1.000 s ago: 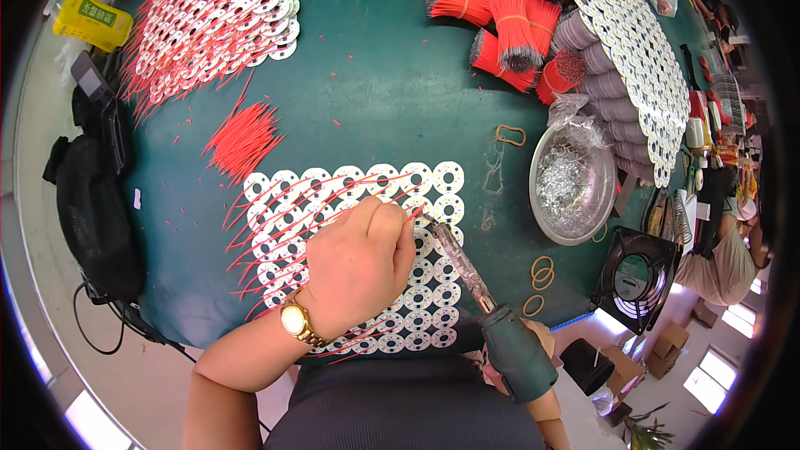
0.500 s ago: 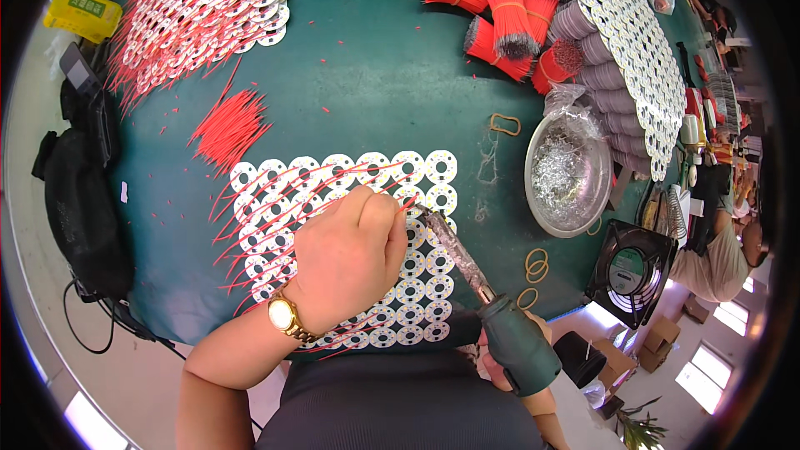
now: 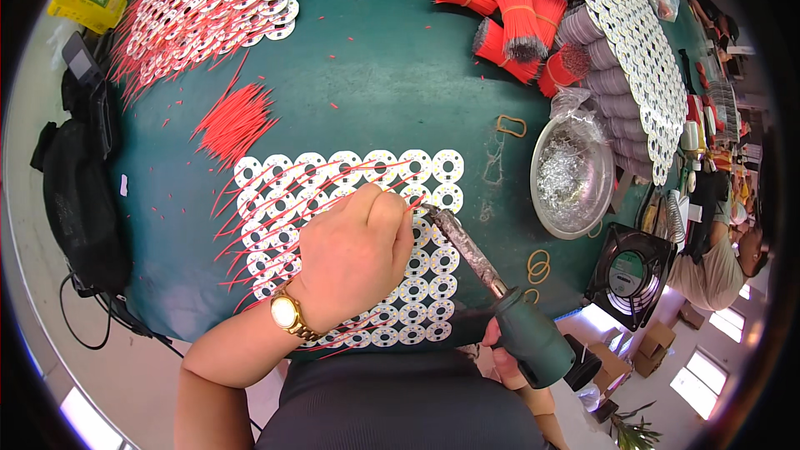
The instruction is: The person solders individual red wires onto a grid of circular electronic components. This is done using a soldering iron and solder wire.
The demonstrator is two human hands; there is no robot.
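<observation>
Gripping the iron [image 3: 497,287] by its green handle [image 3: 533,342], my right hand [image 3: 506,362] curls beneath it, mostly hidden. I judge it stiff and the heaviest thing I hold, so the handle is the place to take it; the bare barrel [image 3: 471,252] may be hot. This forearm comes in low at the right, and the iron slants up and leftward.

My left hand [image 3: 354,242] hangs over the discs [image 3: 414,290], back upward, forearm reaching in from the lower left, watch [image 3: 285,313] at the wrist. That grip is pressed together, seemingly pinching a red wire [image 3: 419,202], which pokes out over the discs' second row, just beside the iron's tip; whether they touch, I cannot tell. The wire should be light, springy and easily bent, best pinched near its end. The discs look thin and flat, probably rigid, best handled by their edges.

Farther over the worktop [image 3: 375,100] lies a loose wire pile [image 3: 236,127]; beyond it, banded bundles [image 3: 521,21].
</observation>
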